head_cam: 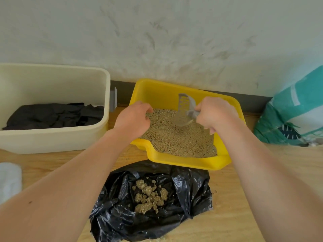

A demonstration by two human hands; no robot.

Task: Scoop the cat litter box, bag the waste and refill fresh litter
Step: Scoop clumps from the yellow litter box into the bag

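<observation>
I see light wood floor [244, 198], wall behind. On it, L to R: blurry white item [8, 180] at L edge, cream tub [52, 142], yellow litter tray [183, 163], teal/white sack [288, 119] far R. Black bin bag [192, 189] lies just in front of tray's near rim; few grains beside it.

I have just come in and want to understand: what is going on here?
A person is cleaning a yellow box of litter. The right hand holds a clear scoop, its blade in the litter; the left hand grips the box's left rim. A black bag lies open in front of the box, with clumps already in it. A teal sack stands at the right.
</observation>
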